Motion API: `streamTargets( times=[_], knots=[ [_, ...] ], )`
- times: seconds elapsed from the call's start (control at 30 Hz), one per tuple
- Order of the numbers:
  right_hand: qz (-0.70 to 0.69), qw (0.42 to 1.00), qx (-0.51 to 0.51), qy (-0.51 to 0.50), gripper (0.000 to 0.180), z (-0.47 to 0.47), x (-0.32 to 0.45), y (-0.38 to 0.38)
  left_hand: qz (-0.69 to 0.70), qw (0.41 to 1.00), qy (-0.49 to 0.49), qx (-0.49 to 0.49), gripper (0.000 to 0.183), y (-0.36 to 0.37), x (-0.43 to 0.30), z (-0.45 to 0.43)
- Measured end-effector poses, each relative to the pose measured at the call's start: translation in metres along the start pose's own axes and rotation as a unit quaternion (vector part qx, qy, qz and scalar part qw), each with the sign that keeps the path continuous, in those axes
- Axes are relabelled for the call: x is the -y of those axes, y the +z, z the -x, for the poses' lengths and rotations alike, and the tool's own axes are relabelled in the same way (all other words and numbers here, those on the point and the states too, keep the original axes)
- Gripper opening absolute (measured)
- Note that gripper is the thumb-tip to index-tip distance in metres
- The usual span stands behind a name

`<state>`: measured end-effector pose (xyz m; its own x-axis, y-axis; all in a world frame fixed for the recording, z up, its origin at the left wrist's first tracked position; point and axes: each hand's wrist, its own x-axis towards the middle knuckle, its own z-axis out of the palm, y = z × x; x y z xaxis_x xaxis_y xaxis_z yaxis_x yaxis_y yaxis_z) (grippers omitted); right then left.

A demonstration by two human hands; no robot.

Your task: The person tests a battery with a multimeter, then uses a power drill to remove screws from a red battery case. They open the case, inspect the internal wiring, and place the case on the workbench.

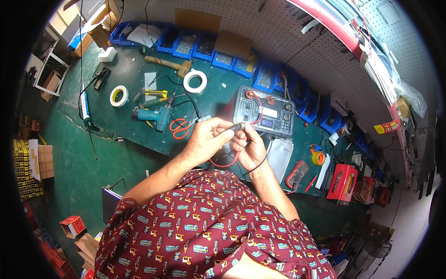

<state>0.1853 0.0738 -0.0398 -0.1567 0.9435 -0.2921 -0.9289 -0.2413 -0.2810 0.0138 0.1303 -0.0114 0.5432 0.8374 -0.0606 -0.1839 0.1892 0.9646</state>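
Note:
My left hand [208,138] pinches a small dark cylindrical piece [234,128], perhaps a connector, between thumb and fingers. At its metallic end, my right hand [248,143] grips it too, and a red cable [225,165] hangs in a loop below that hand. A black cable [267,157] curves past my right wrist. Just beyond both hands stands a box-shaped electrical device [265,111] with a black panel, red and black terminals, switches and a lit display. A red wire [260,106] runs from one of its red terminals towards my right hand. Fingers hide part of the cylindrical piece.
Left of my hands lie red-handled scissors [179,129], a teal cordless drill [153,115], a mallet [184,68] and tape rolls [195,82]. Blue parts bins [184,45] line the back. At right are a red multimeter [297,174] and a red box [342,183].

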Motion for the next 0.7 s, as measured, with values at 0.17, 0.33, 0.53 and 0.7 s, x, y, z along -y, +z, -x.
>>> streamTargets(
  times=[0.17,0.33,0.53,0.7],
  knots=[
    [-0.092,0.995,0.009,0.042,0.023,-0.001,0.003,0.000,0.001,1.000,-0.030,0.001,0.022,-0.001,0.000,0.000],
    [-0.126,0.990,0.013,0.060,0.027,0.000,0.004,0.002,0.001,0.999,-0.046,0.008,0.022,-0.001,-0.002,0.000],
    [0.079,0.995,-0.038,-0.039,0.023,0.001,0.002,0.005,-0.023,0.999,-0.048,0.008,0.022,0.000,-0.006,-0.002],
    [0.303,0.937,-0.109,-0.135,0.020,0.005,0.004,0.009,-0.059,0.997,-0.044,0.023,0.022,-0.001,-0.011,-0.001]
  ],
)
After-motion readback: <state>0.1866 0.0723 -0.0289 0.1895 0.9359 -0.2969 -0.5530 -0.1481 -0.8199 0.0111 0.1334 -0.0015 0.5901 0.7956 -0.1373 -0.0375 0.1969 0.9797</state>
